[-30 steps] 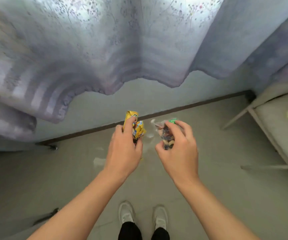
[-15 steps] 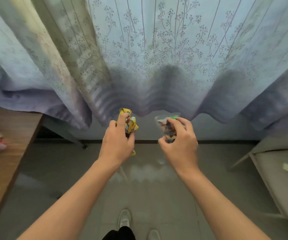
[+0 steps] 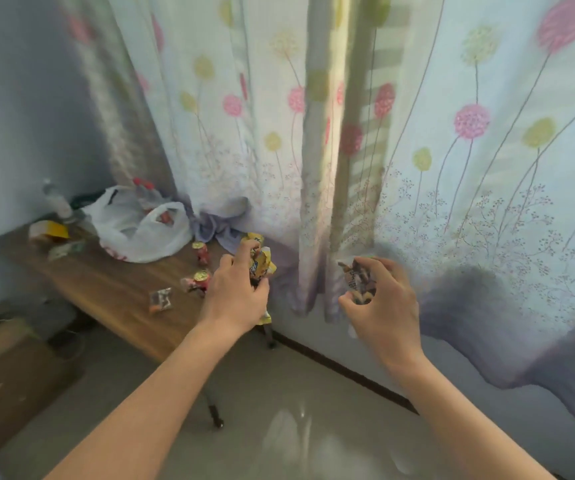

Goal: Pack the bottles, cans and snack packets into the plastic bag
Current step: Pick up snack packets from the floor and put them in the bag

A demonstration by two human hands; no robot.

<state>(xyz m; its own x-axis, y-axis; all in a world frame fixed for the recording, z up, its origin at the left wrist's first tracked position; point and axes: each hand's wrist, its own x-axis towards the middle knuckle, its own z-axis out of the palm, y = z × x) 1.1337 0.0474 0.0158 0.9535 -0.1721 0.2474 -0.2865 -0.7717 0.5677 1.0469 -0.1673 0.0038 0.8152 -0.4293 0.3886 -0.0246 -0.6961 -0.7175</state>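
Note:
My left hand (image 3: pixel 236 294) grips a crumpled yellow snack packet (image 3: pixel 260 261) above the right end of a wooden table (image 3: pixel 106 289). My right hand (image 3: pixel 381 306) holds a clear snack packet (image 3: pixel 353 277) with dark contents, out over the floor beside the curtain. A white plastic bag (image 3: pixel 140 226) stands open at the back of the table with a red-capped bottle (image 3: pixel 144 188) in it. Two red cans (image 3: pixel 200 252) (image 3: pixel 200 280) and a small clear packet (image 3: pixel 160 299) lie on the table near my left hand. A clear bottle (image 3: pixel 56 200) stands at the far left.
A flowered curtain (image 3: pixel 417 150) hangs behind the table and to the right, its hem bunched on the tabletop. A yellow packet (image 3: pixel 49 230) and a small pale packet (image 3: pixel 66 249) lie at the table's back left. A cardboard box (image 3: pixel 5 372) sits on the floor at the left.
The view has swung left and up, bringing the table, bag and cans into sight. Both hands still hold their packets and now sit near the table's right end.

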